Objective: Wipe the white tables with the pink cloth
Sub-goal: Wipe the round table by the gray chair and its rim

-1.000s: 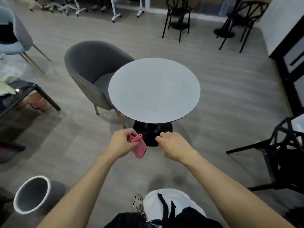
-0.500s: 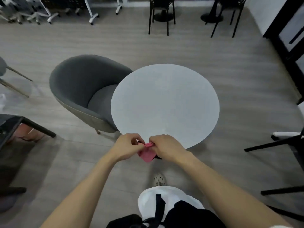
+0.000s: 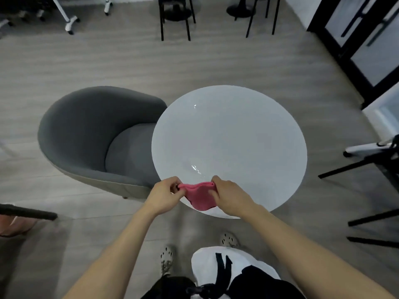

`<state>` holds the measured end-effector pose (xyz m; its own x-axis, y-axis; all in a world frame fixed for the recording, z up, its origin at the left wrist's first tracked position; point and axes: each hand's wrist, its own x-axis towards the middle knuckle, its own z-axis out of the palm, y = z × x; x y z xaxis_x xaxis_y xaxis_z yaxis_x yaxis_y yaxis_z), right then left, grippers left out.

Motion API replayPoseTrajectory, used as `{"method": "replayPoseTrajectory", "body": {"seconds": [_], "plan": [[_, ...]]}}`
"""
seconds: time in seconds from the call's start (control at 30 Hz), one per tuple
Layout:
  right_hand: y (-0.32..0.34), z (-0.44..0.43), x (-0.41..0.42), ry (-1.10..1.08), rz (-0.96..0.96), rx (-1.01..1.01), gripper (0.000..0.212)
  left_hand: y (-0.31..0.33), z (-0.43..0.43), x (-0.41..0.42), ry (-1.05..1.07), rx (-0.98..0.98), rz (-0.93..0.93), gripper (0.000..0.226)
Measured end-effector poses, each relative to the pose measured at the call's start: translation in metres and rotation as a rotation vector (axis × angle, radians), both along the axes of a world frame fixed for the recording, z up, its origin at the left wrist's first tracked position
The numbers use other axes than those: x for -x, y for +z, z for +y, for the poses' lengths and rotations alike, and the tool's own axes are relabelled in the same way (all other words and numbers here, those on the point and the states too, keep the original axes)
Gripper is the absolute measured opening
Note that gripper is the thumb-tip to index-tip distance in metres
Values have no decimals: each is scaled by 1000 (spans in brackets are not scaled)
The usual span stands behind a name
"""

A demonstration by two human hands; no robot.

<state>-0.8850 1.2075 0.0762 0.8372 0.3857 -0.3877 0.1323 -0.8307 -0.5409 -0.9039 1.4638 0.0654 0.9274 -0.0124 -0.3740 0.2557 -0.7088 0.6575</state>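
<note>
The pink cloth (image 3: 200, 196) is stretched between both hands over the near left rim of the round white table (image 3: 233, 139), its top edge pulled taut and the rest sagging in a loose pouch towards the person. Whether it touches the tabletop cannot be told. The left hand (image 3: 164, 195) pinches the cloth's left corner, fingers curled tight round it. The right hand (image 3: 231, 196) grips the right corner the same way, knuckles up and fingers folded over the fabric. The tabletop carries two small bright glints, one just beyond the hands and one farther off. A grey armchair (image 3: 90, 134) stands at the table's left, its seat tucked partly under the rim. To the right, black chair legs (image 3: 354, 169) reach in towards the table. At the far side of the wooden floor (image 3: 216, 61) stand more black chairs (image 3: 174, 18) and a white wheeled stand (image 3: 69, 22). The person's two shoes (image 3: 166, 257) show just near of the table.
</note>
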Motion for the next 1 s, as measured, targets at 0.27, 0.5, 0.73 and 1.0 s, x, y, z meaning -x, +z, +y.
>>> {"method": "replayPoseTrajectory", "body": {"seconds": [0.27,0.5,0.73,1.0], "plan": [[-20,72,54,-373,42,5,14,-24,51,-23,-150,11,81,32],[-23,62,24,-872,-80,-71,48,-1,13,-71,-188,99,46,39],[-103,88,23,-650,-45,230,66,-46,74,-66,-262,-267,169,50],[-133,111,-16,-607,-257,276,70,-59,126,-145,-411,-486,35,106]]}}
